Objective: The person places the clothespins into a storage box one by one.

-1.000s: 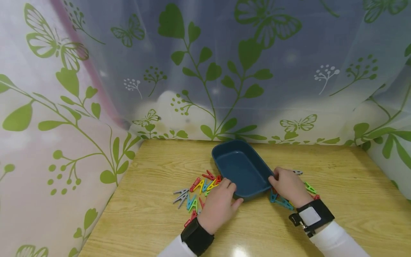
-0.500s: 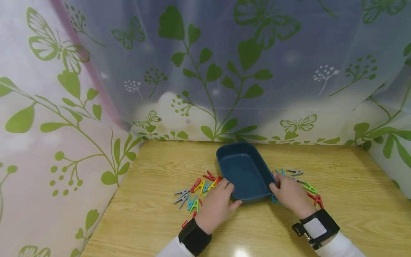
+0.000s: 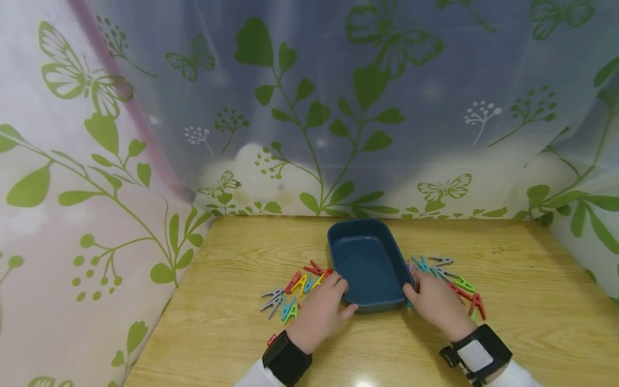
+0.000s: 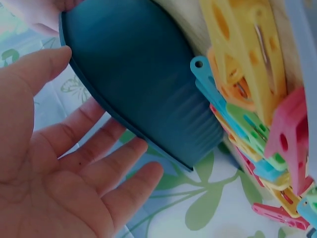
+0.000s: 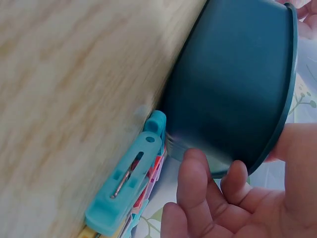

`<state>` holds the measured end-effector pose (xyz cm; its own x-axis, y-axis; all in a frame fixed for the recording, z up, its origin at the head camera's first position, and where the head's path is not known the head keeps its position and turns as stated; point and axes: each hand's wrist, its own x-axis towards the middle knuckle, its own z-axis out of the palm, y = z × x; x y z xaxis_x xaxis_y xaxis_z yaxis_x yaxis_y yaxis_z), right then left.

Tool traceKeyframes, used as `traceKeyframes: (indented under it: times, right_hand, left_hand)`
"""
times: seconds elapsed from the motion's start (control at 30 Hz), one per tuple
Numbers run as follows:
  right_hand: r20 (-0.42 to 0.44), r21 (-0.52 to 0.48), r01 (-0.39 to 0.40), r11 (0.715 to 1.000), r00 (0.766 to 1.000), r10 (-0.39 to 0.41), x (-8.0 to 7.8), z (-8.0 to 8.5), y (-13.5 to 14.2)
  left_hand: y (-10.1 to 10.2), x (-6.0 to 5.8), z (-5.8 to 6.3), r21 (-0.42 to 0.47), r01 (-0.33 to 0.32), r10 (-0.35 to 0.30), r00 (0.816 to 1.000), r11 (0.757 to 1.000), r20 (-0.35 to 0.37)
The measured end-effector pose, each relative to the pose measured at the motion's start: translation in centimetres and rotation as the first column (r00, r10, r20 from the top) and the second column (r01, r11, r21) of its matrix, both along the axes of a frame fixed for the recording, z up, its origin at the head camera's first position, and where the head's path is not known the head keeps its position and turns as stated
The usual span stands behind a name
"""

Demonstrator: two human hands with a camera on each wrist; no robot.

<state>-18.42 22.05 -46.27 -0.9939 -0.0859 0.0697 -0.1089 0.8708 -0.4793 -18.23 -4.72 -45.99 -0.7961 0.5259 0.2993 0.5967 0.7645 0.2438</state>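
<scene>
A dark blue plastic tray with rounded corners stands on the table between both hands, its inside bare. My left hand touches the near left rim; in the left wrist view its fingers stretch loosely along the rim. At the near right corner, my right hand pinches the rim, thumb over the edge and fingers outside. Multicoloured clothespins lie left of the tray, some hidden under the left hand. More clothespins lie to the right, and a teal clothespin shows beside the tray wall.
The wooden table meets a patterned curtain at its back edge, close behind the tray. Another stretch of patterned cloth hangs along the left. Black bands with small devices wrap both wrists.
The tray has turned to point straighter away from me and come slightly nearer, both hands staying at its rim. More clothespins on the right now show.
</scene>
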Motion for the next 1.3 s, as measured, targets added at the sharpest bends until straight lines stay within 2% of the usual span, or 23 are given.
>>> traceKeyframes:
  times: [0.27,0.6,0.87,0.97,1.07,1.17,1.3]
  right_hand:
    - [0.008,0.02,0.024,1.0,1.0,-0.024,0.5,-0.4,-0.3]
    - [-0.008,0.031,0.047,0.998,0.999,-0.047,1.3,-0.1,-0.9]
    - [-0.02,0.061,0.036,0.998,0.999,-0.035,1.7,0.3,-1.2]
    - [-0.002,0.07,0.022,0.997,1.0,-0.022,1.6,0.6,-0.9]
    - [0.014,0.059,0.013,0.998,1.0,-0.014,1.3,0.9,-0.4]
    - [0.004,0.028,0.003,1.0,1.0,-0.003,0.7,0.9,0.2]
    - [-0.009,-0.013,0.0,1.0,1.0,0.0,-0.4,0.8,0.8]
  left_hand:
    - [-0.8,-0.6,0.3,0.012,0.05,-0.051,0.997,0.999,0.061]
    - [-1.8,-1.1,0.3,0.027,0.089,-0.091,0.987,0.996,0.129]
    - [-2.2,-1.3,0.6,0.092,0.098,-0.115,0.974,0.991,0.195]
    - [-2.1,-1.5,0.6,0.145,0.072,-0.103,0.969,0.987,0.224]
    - [-1.9,-1.8,0.5,0.199,0.017,-0.066,0.968,0.98,0.24]
    - [-1.7,-2.0,0.3,0.237,-0.067,0.004,0.967,0.969,0.256]
    - [-1.4,-2.2,0.1,0.263,-0.169,0.089,0.953,0.95,0.291]
